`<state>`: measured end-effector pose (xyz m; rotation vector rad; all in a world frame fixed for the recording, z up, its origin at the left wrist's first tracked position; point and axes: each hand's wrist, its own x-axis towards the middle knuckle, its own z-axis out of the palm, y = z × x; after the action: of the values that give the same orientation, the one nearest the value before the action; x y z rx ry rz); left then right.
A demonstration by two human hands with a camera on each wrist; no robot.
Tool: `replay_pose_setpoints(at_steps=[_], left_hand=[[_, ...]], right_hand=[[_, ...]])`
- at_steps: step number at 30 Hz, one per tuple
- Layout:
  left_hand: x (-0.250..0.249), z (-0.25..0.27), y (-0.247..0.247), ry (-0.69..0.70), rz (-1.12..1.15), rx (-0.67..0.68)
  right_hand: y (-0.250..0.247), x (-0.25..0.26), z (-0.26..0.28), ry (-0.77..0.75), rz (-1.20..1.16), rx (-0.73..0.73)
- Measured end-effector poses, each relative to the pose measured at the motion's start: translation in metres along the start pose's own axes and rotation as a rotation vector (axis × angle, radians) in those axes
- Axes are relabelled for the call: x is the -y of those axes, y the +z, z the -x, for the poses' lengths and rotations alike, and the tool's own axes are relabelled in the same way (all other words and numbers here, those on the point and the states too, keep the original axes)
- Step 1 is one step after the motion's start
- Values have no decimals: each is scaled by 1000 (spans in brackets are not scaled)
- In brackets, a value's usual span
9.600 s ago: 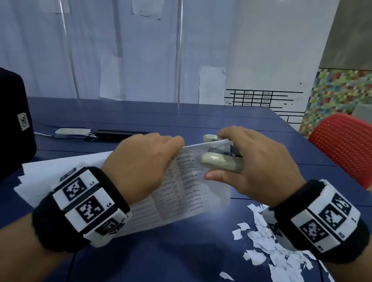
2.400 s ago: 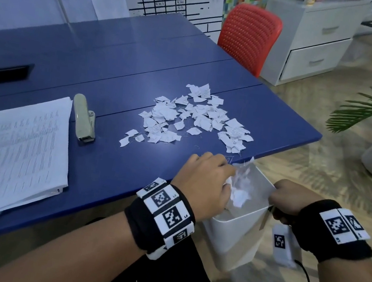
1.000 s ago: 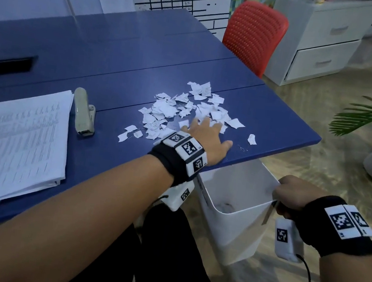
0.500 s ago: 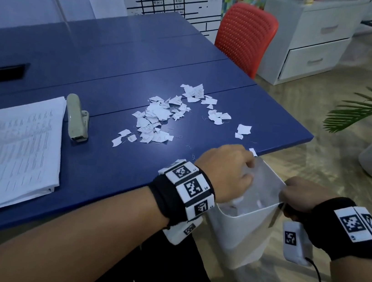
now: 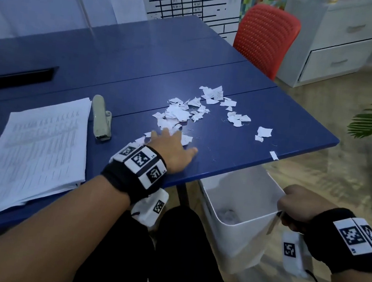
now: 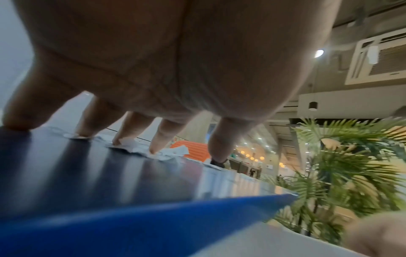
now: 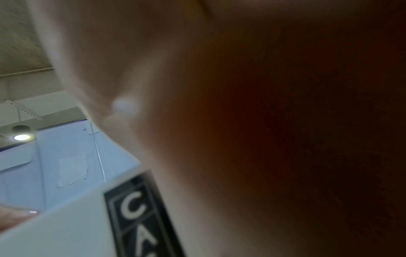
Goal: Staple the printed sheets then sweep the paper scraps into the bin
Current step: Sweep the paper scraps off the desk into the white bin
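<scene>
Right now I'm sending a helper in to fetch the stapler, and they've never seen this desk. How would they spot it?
Start at the blue table. Near its front edge lies a stack of printed sheets; the stapler sits just off that stack's right edge. It is the only long, pale grey solid object there, unlike the flat sheets and torn white scraps.

An office: a blue desk fills the middle, a red chair and white drawer unit stand upper right, and a printed chart hangs top centre.
</scene>
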<state>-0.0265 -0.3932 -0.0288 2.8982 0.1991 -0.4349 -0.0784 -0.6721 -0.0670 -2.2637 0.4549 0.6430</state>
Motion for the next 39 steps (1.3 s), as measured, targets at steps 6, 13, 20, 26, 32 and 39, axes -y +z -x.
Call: replay_pose_setpoints(at_steps=[6,13,20,26,32,39], left_hand=[[-32,46,26,231,-5,-86],[-59,91,56,600,-21,-169],[-45,65,30,593,258,-259],[7,-3,-31,181,152,-203],[19,-19,-42,195,-65,47],[-7,30,-4,339,-49,49]], right_hand=[[3,7,4,-13,-9,9],[1,10,7,2,14,5],[0,8,7,12,43,9],[1,14,9,15,58,21],[3,18,8,8,76,30],[6,16,7,11,56,16]])
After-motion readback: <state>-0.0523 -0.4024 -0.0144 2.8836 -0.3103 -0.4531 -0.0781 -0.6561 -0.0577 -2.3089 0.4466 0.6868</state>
